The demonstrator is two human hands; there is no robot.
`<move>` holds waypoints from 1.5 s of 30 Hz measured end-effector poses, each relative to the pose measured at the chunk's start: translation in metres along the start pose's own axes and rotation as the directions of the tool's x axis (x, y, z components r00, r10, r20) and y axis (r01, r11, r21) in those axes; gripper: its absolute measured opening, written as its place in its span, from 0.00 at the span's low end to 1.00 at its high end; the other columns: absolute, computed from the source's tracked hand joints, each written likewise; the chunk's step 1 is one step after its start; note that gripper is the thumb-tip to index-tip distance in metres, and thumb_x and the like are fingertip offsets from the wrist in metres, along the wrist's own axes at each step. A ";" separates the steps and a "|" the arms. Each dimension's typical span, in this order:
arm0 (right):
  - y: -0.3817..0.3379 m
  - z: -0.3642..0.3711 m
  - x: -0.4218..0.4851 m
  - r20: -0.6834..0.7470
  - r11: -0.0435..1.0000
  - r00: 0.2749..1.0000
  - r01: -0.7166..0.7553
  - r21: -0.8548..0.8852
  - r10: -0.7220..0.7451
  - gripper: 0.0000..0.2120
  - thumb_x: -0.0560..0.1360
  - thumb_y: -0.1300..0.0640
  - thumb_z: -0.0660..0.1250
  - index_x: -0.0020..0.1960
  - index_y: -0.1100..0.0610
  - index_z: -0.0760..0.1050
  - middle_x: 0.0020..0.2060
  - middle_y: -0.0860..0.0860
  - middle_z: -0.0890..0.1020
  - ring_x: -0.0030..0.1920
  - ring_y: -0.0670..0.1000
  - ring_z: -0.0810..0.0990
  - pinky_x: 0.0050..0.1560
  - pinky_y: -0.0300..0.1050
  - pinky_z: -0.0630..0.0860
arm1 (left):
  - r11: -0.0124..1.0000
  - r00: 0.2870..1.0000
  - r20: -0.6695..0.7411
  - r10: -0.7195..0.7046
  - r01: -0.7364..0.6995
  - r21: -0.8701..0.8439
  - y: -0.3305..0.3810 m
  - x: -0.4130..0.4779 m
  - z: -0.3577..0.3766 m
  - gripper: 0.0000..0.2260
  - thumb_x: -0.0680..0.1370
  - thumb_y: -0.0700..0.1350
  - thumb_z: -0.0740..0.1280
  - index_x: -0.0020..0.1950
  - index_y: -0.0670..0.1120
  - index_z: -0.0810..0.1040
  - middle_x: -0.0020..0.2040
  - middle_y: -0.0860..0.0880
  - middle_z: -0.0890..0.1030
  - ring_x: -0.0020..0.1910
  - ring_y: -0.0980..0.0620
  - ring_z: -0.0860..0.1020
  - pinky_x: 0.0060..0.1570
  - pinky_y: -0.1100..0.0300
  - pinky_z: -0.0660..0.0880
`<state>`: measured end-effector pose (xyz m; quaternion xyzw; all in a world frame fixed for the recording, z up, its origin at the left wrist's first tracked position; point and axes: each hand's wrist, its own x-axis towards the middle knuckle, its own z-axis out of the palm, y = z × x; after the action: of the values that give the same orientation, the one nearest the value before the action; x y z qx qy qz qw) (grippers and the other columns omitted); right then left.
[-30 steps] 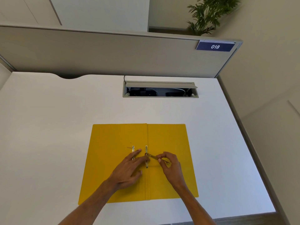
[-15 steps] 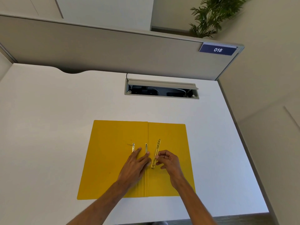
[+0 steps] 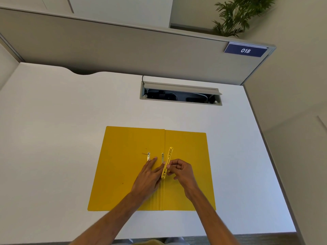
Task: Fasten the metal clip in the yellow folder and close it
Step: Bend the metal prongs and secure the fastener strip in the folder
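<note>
The yellow folder (image 3: 123, 174) lies open and flat on the white desk (image 3: 62, 121). Two metal prongs stand up from it near the spine, one prong (image 3: 148, 155) to the left and the other prong (image 3: 162, 157) at the fold. My right hand (image 3: 182, 171) pinches a long gold metal clip bar (image 3: 168, 160), which runs lengthwise just right of the spine and tilts slightly. My left hand (image 3: 146, 177) rests flat on the left cover with fingers spread between the prongs, and its fingertips touch the bar's lower part.
An open cable hatch (image 3: 180, 94) is set into the desk behind the folder. A grey partition (image 3: 123, 48) with a blue "018" plate (image 3: 245, 50) closes the back. The desk's right edge meets a wall; a plant (image 3: 237, 15) stands beyond the partition.
The clip bar lay crosswise under my right fingers a second ago; it now stands lengthwise beside the spine. My left hand has slid slightly toward the fold.
</note>
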<state>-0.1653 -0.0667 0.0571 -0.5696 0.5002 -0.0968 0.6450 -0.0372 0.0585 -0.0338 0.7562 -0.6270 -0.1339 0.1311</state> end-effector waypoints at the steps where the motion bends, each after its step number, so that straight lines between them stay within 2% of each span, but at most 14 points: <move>1: -0.001 -0.001 0.001 -0.007 1.000 1.000 0.001 0.002 -0.001 0.06 0.78 0.57 0.77 0.53 0.58 0.84 0.44 0.55 0.90 0.40 0.47 0.87 0.43 0.46 0.76 | 1.000 1.000 -0.003 -0.002 0.002 0.001 0.000 0.000 0.000 0.28 0.85 0.51 0.70 0.85 0.53 0.68 0.79 0.53 0.77 0.85 0.40 0.64 0.82 0.42 0.63; 4: -0.001 -0.004 0.003 -0.019 1.000 1.000 0.000 0.010 0.000 0.07 0.78 0.57 0.77 0.53 0.58 0.84 0.45 0.56 0.90 0.40 0.48 0.87 0.42 0.45 0.77 | 1.000 1.000 -0.011 0.001 -0.001 -0.002 -0.002 0.000 0.002 0.27 0.86 0.52 0.67 0.85 0.53 0.67 0.79 0.53 0.77 0.85 0.40 0.65 0.82 0.42 0.64; 9: 0.001 -0.005 0.002 -0.023 1.000 1.000 -0.007 0.022 0.008 0.07 0.78 0.57 0.77 0.53 0.59 0.84 0.45 0.58 0.90 0.38 0.46 0.86 0.40 0.44 0.76 | 1.000 0.999 -0.053 0.005 -0.005 -0.015 -0.003 -0.001 0.003 0.25 0.87 0.55 0.55 0.83 0.53 0.70 0.77 0.51 0.79 0.82 0.39 0.70 0.78 0.41 0.70; 12: 0.001 -0.004 0.002 -0.024 1.000 1.000 -0.007 0.024 0.008 0.07 0.78 0.57 0.76 0.54 0.58 0.84 0.45 0.57 0.90 0.38 0.46 0.86 0.41 0.44 0.76 | 1.000 0.997 -0.079 0.001 -0.001 -0.010 -0.003 0.000 0.005 0.24 0.87 0.54 0.60 0.84 0.52 0.70 0.78 0.50 0.79 0.83 0.40 0.69 0.79 0.42 0.67; 14: 0.001 -0.003 0.003 -0.017 1.000 1.000 -0.003 0.023 0.003 0.07 0.78 0.57 0.76 0.54 0.58 0.84 0.45 0.56 0.90 0.39 0.46 0.86 0.41 0.44 0.77 | 1.000 0.998 -0.054 -0.008 0.007 -0.019 -0.004 -0.001 0.007 0.27 0.87 0.52 0.66 0.86 0.53 0.66 0.80 0.51 0.76 0.85 0.41 0.64 0.82 0.44 0.62; 17: 0.001 -0.001 0.003 -0.004 1.000 1.000 0.005 0.012 -0.005 0.07 0.78 0.57 0.77 0.54 0.58 0.84 0.45 0.56 0.90 0.39 0.47 0.86 0.42 0.44 0.77 | 1.000 1.000 -0.014 -0.012 0.012 -0.017 -0.006 -0.001 0.009 0.28 0.86 0.52 0.66 0.87 0.53 0.64 0.82 0.53 0.73 0.87 0.42 0.59 0.84 0.44 0.59; 23: 0.007 -0.001 0.002 -0.011 1.000 1.000 0.019 -0.008 -0.019 0.05 0.78 0.57 0.76 0.52 0.57 0.84 0.45 0.57 0.89 0.38 0.46 0.86 0.40 0.44 0.76 | 1.000 1.000 -0.028 -0.010 0.010 -0.001 -0.002 -0.001 0.005 0.28 0.85 0.51 0.70 0.85 0.52 0.68 0.79 0.51 0.77 0.85 0.41 0.65 0.81 0.43 0.63; 28: 0.008 -0.002 0.005 -0.019 0.999 0.998 0.051 -0.002 -0.051 0.05 0.78 0.61 0.76 0.53 0.61 0.83 0.46 0.62 0.88 0.36 0.44 0.84 0.34 0.33 0.76 | 1.000 0.999 -0.043 -0.012 0.011 -0.020 -0.001 -0.002 0.004 0.28 0.84 0.50 0.71 0.84 0.53 0.69 0.79 0.52 0.77 0.84 0.41 0.66 0.80 0.42 0.66; 31: 0.011 0.001 0.010 -0.031 0.997 0.998 0.061 -0.038 -0.063 0.06 0.78 0.63 0.76 0.53 0.63 0.83 0.46 0.64 0.87 0.37 0.46 0.84 0.33 0.30 0.76 | 0.997 0.999 -0.027 -0.028 0.027 -0.068 -0.001 -0.003 0.005 0.27 0.86 0.51 0.68 0.85 0.54 0.67 0.80 0.53 0.75 0.86 0.43 0.63 0.81 0.42 0.69; 35: 0.017 0.005 0.018 -0.023 0.993 0.995 0.098 -0.068 -0.100 0.05 0.77 0.62 0.77 0.52 0.61 0.84 0.45 0.64 0.86 0.40 0.50 0.84 0.40 0.37 0.81 | 0.975 0.997 -0.002 -0.078 0.076 -0.208 -0.006 -0.007 0.005 0.24 0.89 0.55 0.55 0.86 0.56 0.64 0.82 0.55 0.73 0.88 0.50 0.54 0.83 0.46 0.64; 39: 0.023 0.007 0.022 -0.006 0.988 0.993 0.121 -0.099 -0.122 0.05 0.77 0.61 0.77 0.52 0.59 0.84 0.45 0.62 0.86 0.41 0.49 0.84 0.44 0.42 0.83 | 0.929 0.996 -0.061 -0.065 0.038 -0.369 -0.014 -0.015 -0.007 0.19 0.89 0.51 0.63 0.81 0.55 0.73 0.82 0.58 0.72 0.87 0.56 0.57 0.80 0.55 0.65; 42: 0.024 0.006 0.024 -0.004 0.984 0.991 0.129 -0.125 -0.130 0.05 0.77 0.61 0.77 0.52 0.58 0.84 0.45 0.61 0.87 0.40 0.50 0.84 0.44 0.44 0.83 | 0.902 0.965 -0.181 -0.190 0.099 -0.420 -0.022 -0.017 -0.017 0.16 0.86 0.45 0.68 0.74 0.57 0.78 0.79 0.60 0.74 0.83 0.58 0.63 0.73 0.62 0.69; 45: 0.024 0.007 0.026 0.001 0.981 0.991 0.130 -0.146 -0.131 0.05 0.77 0.61 0.77 0.52 0.58 0.84 0.44 0.61 0.87 0.39 0.51 0.84 0.44 0.46 0.83 | 0.846 0.899 -0.244 -0.364 0.210 -0.490 -0.027 -0.008 -0.025 0.16 0.86 0.42 0.68 0.72 0.55 0.79 0.73 0.57 0.79 0.77 0.55 0.71 0.68 0.58 0.75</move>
<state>-0.1589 -0.0721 0.0220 -0.6465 0.4702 -0.1046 0.5916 -0.0050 0.0718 -0.0200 0.8024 -0.4259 -0.1666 0.3835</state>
